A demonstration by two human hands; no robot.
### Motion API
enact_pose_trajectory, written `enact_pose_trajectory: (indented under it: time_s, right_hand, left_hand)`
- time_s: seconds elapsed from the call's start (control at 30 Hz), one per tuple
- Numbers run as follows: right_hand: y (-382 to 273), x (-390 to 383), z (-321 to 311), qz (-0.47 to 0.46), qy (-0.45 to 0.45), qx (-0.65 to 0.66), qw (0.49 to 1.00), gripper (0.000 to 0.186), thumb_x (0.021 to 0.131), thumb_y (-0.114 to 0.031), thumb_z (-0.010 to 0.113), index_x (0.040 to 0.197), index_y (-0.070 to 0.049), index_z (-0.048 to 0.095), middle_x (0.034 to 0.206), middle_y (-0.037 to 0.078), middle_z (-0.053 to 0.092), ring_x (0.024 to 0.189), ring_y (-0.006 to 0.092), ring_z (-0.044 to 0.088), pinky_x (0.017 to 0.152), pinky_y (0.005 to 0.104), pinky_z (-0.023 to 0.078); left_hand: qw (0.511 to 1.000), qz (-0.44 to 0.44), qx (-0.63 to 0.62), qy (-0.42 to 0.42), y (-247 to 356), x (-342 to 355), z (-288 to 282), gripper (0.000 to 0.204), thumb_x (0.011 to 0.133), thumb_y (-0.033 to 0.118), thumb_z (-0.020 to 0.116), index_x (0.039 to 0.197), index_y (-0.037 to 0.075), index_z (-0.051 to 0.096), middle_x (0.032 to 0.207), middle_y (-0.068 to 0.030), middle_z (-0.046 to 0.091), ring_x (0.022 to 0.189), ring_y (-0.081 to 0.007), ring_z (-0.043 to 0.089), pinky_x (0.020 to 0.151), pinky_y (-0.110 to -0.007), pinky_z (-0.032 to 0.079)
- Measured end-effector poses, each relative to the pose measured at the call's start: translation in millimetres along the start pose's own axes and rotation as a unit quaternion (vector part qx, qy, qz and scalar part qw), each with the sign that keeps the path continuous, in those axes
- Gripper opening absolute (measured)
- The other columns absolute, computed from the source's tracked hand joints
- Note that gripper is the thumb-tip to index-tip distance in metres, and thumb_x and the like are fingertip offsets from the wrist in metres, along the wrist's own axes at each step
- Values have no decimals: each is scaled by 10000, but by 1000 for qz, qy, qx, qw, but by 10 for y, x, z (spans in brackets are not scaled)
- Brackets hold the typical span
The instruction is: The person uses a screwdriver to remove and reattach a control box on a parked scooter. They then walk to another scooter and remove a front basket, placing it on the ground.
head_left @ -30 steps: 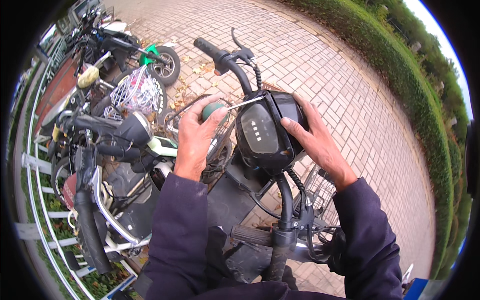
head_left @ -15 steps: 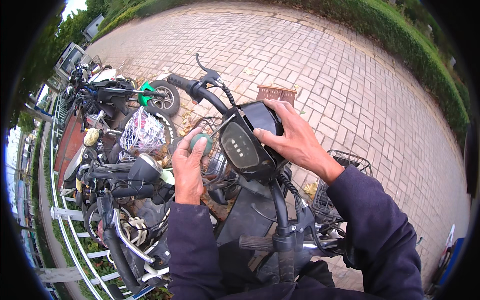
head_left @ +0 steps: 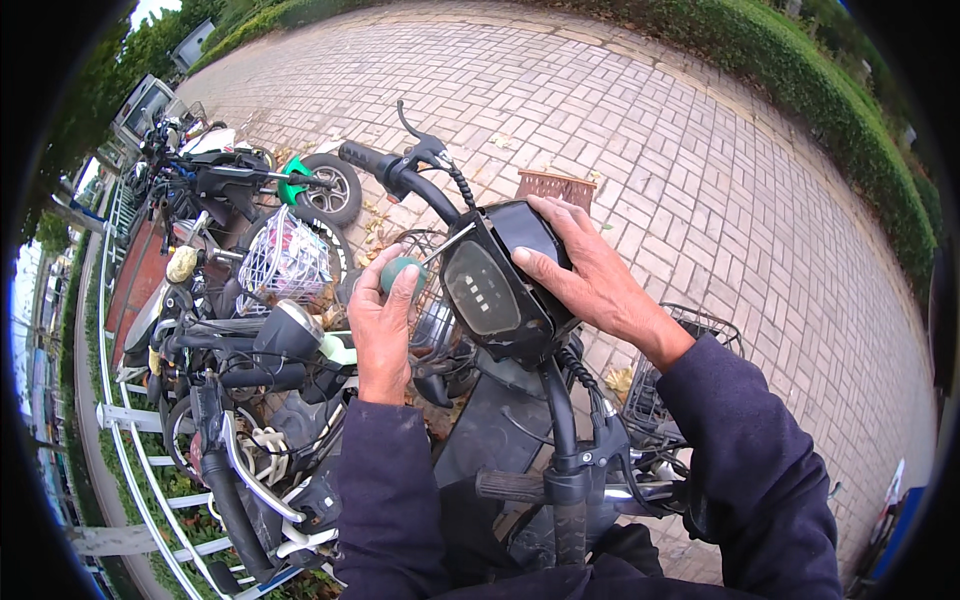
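Presently: one green-handled screwdriver, grasped in my left hand, tip at the upper edge of the black housing; that housing, on the handlebars, clasped by my right hand. One white wire basket, leftward, holding pale and pinkish items. One black wire basket, rightward, contents unclear.

Left grip pinched, upright, right grip cupped, angled leftward

Green ball-handled screwdriver, slanting, tip at upper edge of black display housing
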State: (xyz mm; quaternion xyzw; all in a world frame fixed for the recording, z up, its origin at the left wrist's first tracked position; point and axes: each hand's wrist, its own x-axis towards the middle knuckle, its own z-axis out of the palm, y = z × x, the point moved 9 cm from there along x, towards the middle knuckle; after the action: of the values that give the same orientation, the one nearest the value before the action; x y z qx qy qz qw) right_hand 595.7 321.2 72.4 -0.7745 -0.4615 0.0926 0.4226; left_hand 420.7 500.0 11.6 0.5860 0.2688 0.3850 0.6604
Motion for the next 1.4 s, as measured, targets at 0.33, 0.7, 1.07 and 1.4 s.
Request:
enact_pose_trajectory:
  time_s: [0.33,0.7,1.07,1.4]
  right_hand:
    - [-349,-115,121,-62,54,-211,974,781,866,-393,700,1465,42,452,1401,388,478,1198,514,555,1007,520,484]
    - [-324,-44,200,-35,26,-199,979,785,867,-421,683,1489,-9,437,1418,341,477,1230,486,543,1010,521,467]
    - [-264,-195,82,-29,29,-211,977,783,878,-435,679,1488,-6,443,1416,303,486,1207,452,566,1002,495,479]
    - [-308,-255,42,-44,39,-215,975,754,882,-409,669,1476,3,455,1395,301,499,1173,450,584,967,496,496]
  left_hand:
    - [989,10,-145,24,-251,-46,79,360,1087,263,495,1340,7,512,1016,-66,617,867,-123,592,687,-261,457]
    - [981,-92,-151,73,-429,-25,26,430,1104,438,410,1135,49,591,960,-60,624,847,-148,581,690,-289,424]
    - [995,-1,-93,-27,-315,-94,133,282,1083,355,501,1279,153,521,1108,1,566,964,-75,539,839,-240,453]
    - [994,-64,-83,-22,-351,-168,144,403,1074,459,471,1256,106,535,1046,-28,576,936,-115,554,755,-281,408]
